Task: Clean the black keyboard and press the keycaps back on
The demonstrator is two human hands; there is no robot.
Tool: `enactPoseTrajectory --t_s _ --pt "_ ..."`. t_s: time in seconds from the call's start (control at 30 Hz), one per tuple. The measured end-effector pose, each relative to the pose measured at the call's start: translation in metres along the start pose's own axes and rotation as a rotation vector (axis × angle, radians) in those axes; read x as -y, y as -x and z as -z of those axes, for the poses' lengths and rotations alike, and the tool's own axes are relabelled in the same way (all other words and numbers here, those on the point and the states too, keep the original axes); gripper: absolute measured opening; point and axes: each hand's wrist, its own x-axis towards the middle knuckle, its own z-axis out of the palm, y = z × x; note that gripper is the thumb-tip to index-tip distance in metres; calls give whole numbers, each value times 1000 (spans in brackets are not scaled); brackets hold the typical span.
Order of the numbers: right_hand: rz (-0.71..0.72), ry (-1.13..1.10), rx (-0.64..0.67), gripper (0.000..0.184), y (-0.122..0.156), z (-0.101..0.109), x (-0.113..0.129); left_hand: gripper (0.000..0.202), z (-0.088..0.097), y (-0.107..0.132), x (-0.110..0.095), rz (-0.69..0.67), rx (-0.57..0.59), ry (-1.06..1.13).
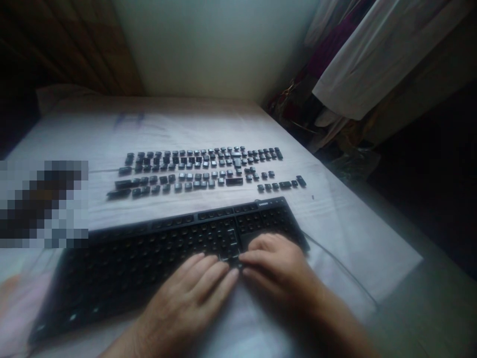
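Note:
A black keyboard (149, 253) with its keycaps off lies slanted in front of me, its bare key posts showing. My left hand (197, 288) rests on its front edge, fingers stretched out, fingertips and thumb beside a thin wire bar (223, 258). From the other side, my right hand (276, 263) bends over the lower right part, fingers curled, with thumb and forefinger close together at the same spot. Whatever sits between those fingertips is too small and blurred to make out. Loose black keycaps (194, 176) lie in rows beyond the keyboard.
Everything lies on a pale cloth-covered surface (357, 238), whose right edge drops to the floor. A cable (339, 263) trails off to the right. Further keycaps (285, 185) form a short row at the right. Cloth hangs (357, 64) at upper right. A pixelated patch covers the left side.

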Motion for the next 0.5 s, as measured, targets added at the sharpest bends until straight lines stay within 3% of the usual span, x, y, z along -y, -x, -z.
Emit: enactPoseTrajectory --t_s 0.5 --pt "18 18 -14 14 -1 0 1 37 -4 4 -2 21 -9 10"
